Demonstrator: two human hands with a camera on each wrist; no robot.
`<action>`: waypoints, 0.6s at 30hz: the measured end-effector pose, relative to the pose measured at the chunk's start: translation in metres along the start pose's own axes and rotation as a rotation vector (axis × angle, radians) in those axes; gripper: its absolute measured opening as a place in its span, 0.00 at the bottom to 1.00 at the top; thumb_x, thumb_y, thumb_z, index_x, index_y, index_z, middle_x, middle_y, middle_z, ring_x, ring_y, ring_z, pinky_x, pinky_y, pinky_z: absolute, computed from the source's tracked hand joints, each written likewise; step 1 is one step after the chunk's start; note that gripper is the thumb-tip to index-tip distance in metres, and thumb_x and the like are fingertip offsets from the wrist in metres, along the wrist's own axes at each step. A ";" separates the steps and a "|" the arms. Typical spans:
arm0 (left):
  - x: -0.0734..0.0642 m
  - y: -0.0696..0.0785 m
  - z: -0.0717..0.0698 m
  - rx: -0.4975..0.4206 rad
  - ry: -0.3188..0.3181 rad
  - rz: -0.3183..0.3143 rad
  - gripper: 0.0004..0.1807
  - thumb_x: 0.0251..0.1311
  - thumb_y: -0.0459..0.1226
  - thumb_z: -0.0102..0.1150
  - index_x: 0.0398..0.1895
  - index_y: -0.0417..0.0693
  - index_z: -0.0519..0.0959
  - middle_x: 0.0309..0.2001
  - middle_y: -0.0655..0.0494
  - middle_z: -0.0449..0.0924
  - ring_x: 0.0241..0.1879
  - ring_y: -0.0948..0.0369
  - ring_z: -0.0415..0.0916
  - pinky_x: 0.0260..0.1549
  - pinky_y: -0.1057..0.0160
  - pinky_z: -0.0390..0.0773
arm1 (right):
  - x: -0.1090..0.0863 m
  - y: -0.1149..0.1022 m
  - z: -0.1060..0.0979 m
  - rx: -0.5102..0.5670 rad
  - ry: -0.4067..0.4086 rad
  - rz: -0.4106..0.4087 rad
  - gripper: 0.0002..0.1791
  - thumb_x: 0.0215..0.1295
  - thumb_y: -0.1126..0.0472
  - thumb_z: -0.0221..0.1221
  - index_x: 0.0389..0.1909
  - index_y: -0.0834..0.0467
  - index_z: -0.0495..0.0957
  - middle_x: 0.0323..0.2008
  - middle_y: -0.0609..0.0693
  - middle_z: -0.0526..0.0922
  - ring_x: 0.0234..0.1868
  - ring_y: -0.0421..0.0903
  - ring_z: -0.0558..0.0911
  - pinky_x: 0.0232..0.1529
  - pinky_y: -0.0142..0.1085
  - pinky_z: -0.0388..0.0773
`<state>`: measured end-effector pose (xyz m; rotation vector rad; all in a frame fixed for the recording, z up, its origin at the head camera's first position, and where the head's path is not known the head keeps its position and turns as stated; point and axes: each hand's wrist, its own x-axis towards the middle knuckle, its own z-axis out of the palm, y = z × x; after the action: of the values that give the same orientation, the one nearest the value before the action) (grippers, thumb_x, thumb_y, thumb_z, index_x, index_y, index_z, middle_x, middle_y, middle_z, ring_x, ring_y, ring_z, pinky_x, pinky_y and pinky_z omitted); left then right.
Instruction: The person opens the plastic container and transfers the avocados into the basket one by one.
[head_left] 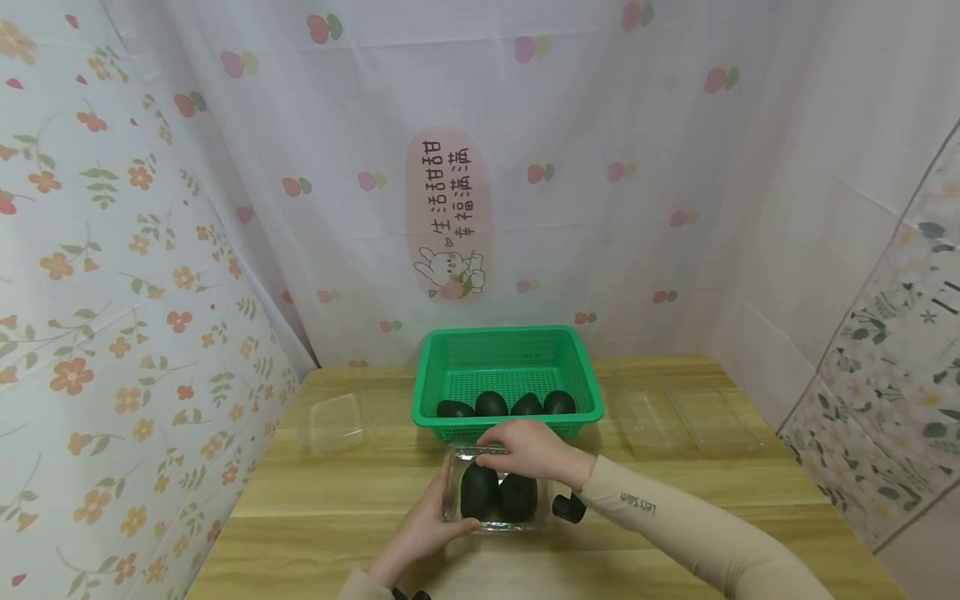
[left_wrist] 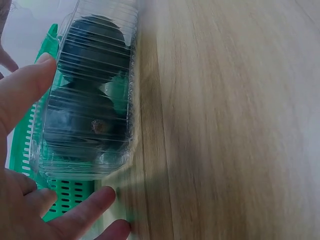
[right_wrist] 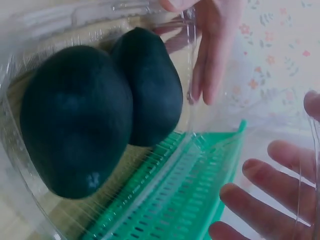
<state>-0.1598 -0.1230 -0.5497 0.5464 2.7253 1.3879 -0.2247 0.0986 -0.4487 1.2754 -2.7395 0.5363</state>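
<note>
In the head view, a clear plastic clamshell box [head_left: 510, 527] with two dark avocados, a left one [head_left: 479, 492] and a right one [head_left: 518, 498], is at the front middle of the table, tilted up. My left hand [head_left: 429, 518] grips its left side, thumb over the near rim and fingers below, as the left wrist view also shows. My right hand [head_left: 531, 450] reaches across the box's far edge. In the right wrist view, its thumb and spread fingers [right_wrist: 255, 175] lie on either side of the clear lid's edge, pinching it.
Just behind the box stands a green basket [head_left: 510, 422] with several avocados [head_left: 491, 404] along its near side. An open clear box [head_left: 335, 421] lies at the left of the wooden table [head_left: 360, 517], and more clear boxes [head_left: 712, 417] at the right. Patterned curtains enclose the table.
</note>
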 end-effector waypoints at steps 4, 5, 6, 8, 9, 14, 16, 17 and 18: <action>0.000 -0.001 -0.003 -0.018 -0.001 -0.004 0.60 0.51 0.47 0.72 0.74 0.29 0.42 0.71 0.27 0.48 0.68 0.35 0.51 0.62 0.35 0.58 | 0.002 0.002 -0.006 0.032 0.006 -0.004 0.17 0.67 0.46 0.59 0.44 0.53 0.86 0.39 0.42 0.86 0.35 0.34 0.81 0.34 0.30 0.79; 0.000 -0.001 -0.004 -0.024 -0.001 -0.004 0.60 0.51 0.47 0.72 0.74 0.28 0.43 0.70 0.27 0.48 0.68 0.34 0.50 0.62 0.35 0.58 | 0.003 0.003 -0.007 0.041 0.002 -0.002 0.16 0.67 0.46 0.58 0.44 0.53 0.86 0.38 0.42 0.86 0.33 0.32 0.81 0.33 0.29 0.79; 0.000 -0.001 -0.005 -0.027 -0.001 -0.004 0.60 0.51 0.47 0.72 0.73 0.28 0.43 0.70 0.26 0.48 0.68 0.34 0.50 0.62 0.35 0.58 | 0.004 0.004 -0.008 0.052 -0.001 -0.003 0.15 0.67 0.47 0.59 0.43 0.53 0.86 0.38 0.42 0.86 0.32 0.32 0.80 0.33 0.30 0.79; 0.001 -0.002 -0.006 -0.032 -0.001 -0.007 0.59 0.52 0.46 0.72 0.73 0.26 0.43 0.70 0.26 0.49 0.68 0.34 0.50 0.63 0.35 0.57 | 0.005 0.005 -0.011 0.074 -0.012 0.009 0.14 0.68 0.49 0.58 0.44 0.53 0.86 0.38 0.42 0.86 0.32 0.32 0.80 0.34 0.31 0.79; 0.001 -0.003 -0.007 -0.028 -0.004 -0.012 0.58 0.53 0.47 0.71 0.73 0.26 0.43 0.69 0.25 0.49 0.68 0.34 0.50 0.63 0.36 0.57 | 0.006 0.006 -0.013 0.077 -0.016 0.018 0.14 0.68 0.49 0.58 0.44 0.52 0.86 0.38 0.42 0.86 0.32 0.31 0.80 0.34 0.31 0.80; 0.003 -0.006 -0.011 -0.041 -0.024 -0.037 0.55 0.56 0.47 0.68 0.73 0.26 0.43 0.69 0.25 0.51 0.67 0.33 0.52 0.62 0.35 0.58 | 0.007 0.008 -0.018 0.124 -0.048 0.066 0.14 0.66 0.52 0.57 0.46 0.52 0.85 0.40 0.43 0.85 0.32 0.32 0.79 0.36 0.33 0.80; 0.004 -0.007 -0.012 -0.063 -0.035 -0.051 0.55 0.57 0.46 0.68 0.73 0.26 0.43 0.69 0.24 0.50 0.67 0.33 0.52 0.62 0.35 0.58 | 0.008 0.009 -0.019 0.143 -0.063 0.079 0.13 0.66 0.52 0.57 0.46 0.52 0.84 0.40 0.43 0.85 0.31 0.31 0.79 0.37 0.33 0.80; 0.004 -0.008 -0.012 -0.072 -0.041 -0.056 0.55 0.57 0.46 0.68 0.73 0.26 0.43 0.69 0.24 0.50 0.67 0.33 0.52 0.62 0.35 0.58 | 0.008 0.009 -0.020 0.151 -0.070 0.085 0.14 0.67 0.52 0.57 0.46 0.52 0.84 0.40 0.43 0.85 0.31 0.31 0.79 0.37 0.33 0.80; 0.005 -0.009 -0.013 -0.080 -0.047 -0.063 0.55 0.57 0.46 0.67 0.73 0.27 0.42 0.69 0.24 0.49 0.67 0.33 0.52 0.62 0.35 0.58 | 0.008 0.010 -0.020 0.157 -0.075 0.088 0.13 0.67 0.52 0.57 0.46 0.52 0.84 0.41 0.44 0.85 0.32 0.32 0.80 0.38 0.34 0.80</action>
<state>-0.1692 -0.1364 -0.5484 0.4779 2.6129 1.4429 -0.2389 0.1050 -0.4309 1.2345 -2.8766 0.7393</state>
